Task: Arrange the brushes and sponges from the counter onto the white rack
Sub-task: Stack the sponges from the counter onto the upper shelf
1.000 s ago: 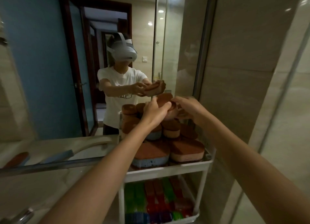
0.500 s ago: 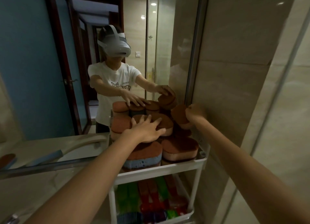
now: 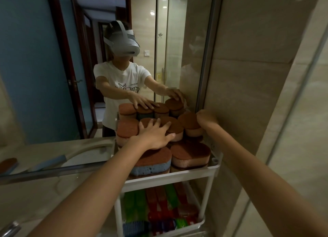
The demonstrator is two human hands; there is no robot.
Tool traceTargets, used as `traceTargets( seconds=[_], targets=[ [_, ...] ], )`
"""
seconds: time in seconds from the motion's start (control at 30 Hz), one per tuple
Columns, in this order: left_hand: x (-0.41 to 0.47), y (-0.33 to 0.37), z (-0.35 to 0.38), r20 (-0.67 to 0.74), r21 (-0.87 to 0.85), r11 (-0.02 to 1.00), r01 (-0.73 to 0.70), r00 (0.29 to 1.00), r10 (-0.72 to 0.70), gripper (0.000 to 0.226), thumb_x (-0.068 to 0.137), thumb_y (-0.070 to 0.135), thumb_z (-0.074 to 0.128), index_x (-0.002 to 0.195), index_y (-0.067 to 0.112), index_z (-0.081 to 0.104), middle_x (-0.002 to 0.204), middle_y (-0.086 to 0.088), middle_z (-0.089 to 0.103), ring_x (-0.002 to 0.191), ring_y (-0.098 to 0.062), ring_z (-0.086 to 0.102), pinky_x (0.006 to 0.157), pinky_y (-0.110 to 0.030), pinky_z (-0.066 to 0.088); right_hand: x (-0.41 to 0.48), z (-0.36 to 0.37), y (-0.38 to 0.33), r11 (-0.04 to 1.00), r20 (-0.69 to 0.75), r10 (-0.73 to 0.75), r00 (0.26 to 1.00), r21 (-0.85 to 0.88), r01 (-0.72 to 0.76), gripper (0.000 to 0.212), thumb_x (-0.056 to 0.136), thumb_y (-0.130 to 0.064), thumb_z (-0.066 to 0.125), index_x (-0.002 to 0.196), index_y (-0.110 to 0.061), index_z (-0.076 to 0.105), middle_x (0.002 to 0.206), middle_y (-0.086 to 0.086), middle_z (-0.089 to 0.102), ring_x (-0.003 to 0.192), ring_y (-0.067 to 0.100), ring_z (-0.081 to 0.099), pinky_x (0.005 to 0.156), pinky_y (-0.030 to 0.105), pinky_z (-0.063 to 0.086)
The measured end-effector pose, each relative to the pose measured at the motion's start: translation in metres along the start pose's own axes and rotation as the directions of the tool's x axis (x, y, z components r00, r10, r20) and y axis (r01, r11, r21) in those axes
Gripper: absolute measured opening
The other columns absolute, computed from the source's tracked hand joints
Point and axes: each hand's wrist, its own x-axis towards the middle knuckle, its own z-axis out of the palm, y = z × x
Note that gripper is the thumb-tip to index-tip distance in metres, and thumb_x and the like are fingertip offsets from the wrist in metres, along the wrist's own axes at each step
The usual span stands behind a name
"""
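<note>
The white rack (image 3: 168, 176) stands against the mirror and the tiled wall. Its top shelf holds a pile of several sponges (image 3: 190, 152) with brown scrub tops and pink or blue bodies. My left hand (image 3: 156, 133) lies flat on the middle sponges at the top of the pile, fingers spread, holding nothing. My right hand (image 3: 205, 118) is curled over the far edge of the rightmost top sponge (image 3: 188, 120), next to the wall. The lower shelf holds several green and red brushes (image 3: 159, 208).
The mirror (image 3: 53, 77) behind the rack reflects a person and the pile. A long-handled brush (image 3: 53, 161) and a brown pad (image 3: 8, 165) show at the mirror's foot on the left. The beige counter (image 3: 35, 197) and a tap (image 3: 8, 229) lie lower left. A glass panel (image 3: 301, 130) is on the right.
Both hands came down from above the pile, where they held a sponge together. My left hand now rests flat on the pile and my right hand sits on the sponge by the wall.
</note>
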Motion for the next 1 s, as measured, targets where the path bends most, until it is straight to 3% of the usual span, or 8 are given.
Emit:
traceTargets(
  seconds=[0.1,0.27,0.5,0.6,0.73,0.83,0.93,1.0],
  targets=[
    [-0.001,0.0,0.0,0.001,-0.003,1.0,0.002,1.0,-0.002,0.06,0.095,0.055,0.022,0.149,0.034,0.006,0.16,-0.007,-0.001,0.148,-0.028,-0.005,0.114,-0.059,-0.003,0.0,0.005,0.002,1.0,0.023,0.007,1.0,-0.014,-0.007,0.038,0.101,-0.013,0.027,0.117,0.002,0.057,0.124,0.019,0.059,0.111,0.033,0.058,0.085,0.037,0.047],
    [0.0,0.0,0.0,0.003,-0.003,1.0,-0.007,1.0,0.007,0.059,0.095,0.054,0.023,0.149,0.035,0.006,0.16,-0.007,-0.002,0.147,-0.028,-0.005,0.114,-0.059,-0.004,-0.002,0.011,0.003,0.997,0.032,-0.035,0.999,-0.075,0.037,0.035,0.097,-0.017,0.035,0.118,-0.001,0.058,0.122,0.017,0.059,0.109,0.032,0.058,0.073,0.03,0.04],
    [0.001,0.0,-0.004,0.053,-0.011,1.0,-0.005,0.999,0.005,0.062,0.094,0.055,0.026,0.149,0.035,0.005,0.16,-0.006,-0.004,0.147,-0.028,-0.007,0.115,-0.057,-0.004,-0.007,0.022,-0.002,0.981,0.035,-0.127,0.991,-0.146,0.131,0.035,0.095,-0.022,0.04,0.12,-0.014,0.062,0.126,0.013,0.057,0.113,0.032,0.055,0.096,0.041,0.047],
    [0.004,0.001,-0.013,0.103,-0.08,0.997,0.01,0.995,-0.002,0.059,0.095,0.051,0.027,0.149,0.034,0.007,0.16,-0.005,-0.003,0.148,-0.027,-0.006,0.115,-0.056,-0.005,-0.01,0.019,-0.003,0.97,0.022,-0.165,0.986,-0.175,0.167,0.033,0.094,-0.023,0.042,0.117,-0.016,0.064,0.124,0.013,0.058,0.113,0.032,0.054,0.098,0.045,0.047],
    [0.003,-0.001,-0.022,-0.088,-0.357,0.934,0.007,0.995,-0.041,0.053,0.099,0.042,0.024,0.149,0.027,0.014,0.16,-0.006,0.005,0.148,-0.027,0.003,0.117,-0.054,-0.001,-0.023,0.009,-0.009,0.97,-0.03,-0.231,0.972,-0.087,0.228,0.025,0.093,-0.018,0.047,0.103,-0.008,0.068,0.106,0.013,0.066,0.098,0.028,0.062,0.087,0.041,0.054],
    [-0.016,-0.007,-0.031,-0.285,-0.51,0.859,-0.042,0.951,-0.123,0.049,0.099,0.029,0.034,0.146,0.02,0.026,0.154,-0.007,0.026,0.142,-0.026,0.025,0.117,-0.047,0.02,-0.043,0.004,-0.019,0.942,-0.072,-0.332,0.941,0.017,0.334,0.024,0.091,-0.011,0.048,0.108,-0.006,0.064,0.106,0.012,0.066,0.098,0.027,0.064,0.083,0.037,0.054],
    [-0.055,-0.021,-0.036,-0.437,-0.612,0.783,-0.113,0.873,-0.215,0.036,0.096,0.018,0.044,0.132,0.015,0.049,0.139,-0.006,0.047,0.128,-0.019,0.044,0.101,-0.028,0.037,-0.079,0.01,-0.04,0.879,-0.139,-0.451,0.882,0.1,0.466,0.029,0.088,-0.014,0.053,0.115,-0.011,0.061,0.112,0.01,0.065,0.103,0.026,0.062,0.083,0.035,0.052],
    [-0.086,-0.035,-0.033,-0.495,-0.668,0.732,-0.138,0.816,-0.298,0.025,0.094,0.014,0.047,0.114,0.015,0.061,0.121,-0.004,0.058,0.112,-0.015,0.053,0.086,-0.022,0.037,-0.107,0.021,-0.057,0.829,-0.164,-0.497,0.852,0.2,0.523,0.025,0.085,-0.016,0.056,0.109,-0.014,0.061,0.108,0.008,0.065,0.101,0.025,0.061,0.086,0.04,0.052]
  ],
)
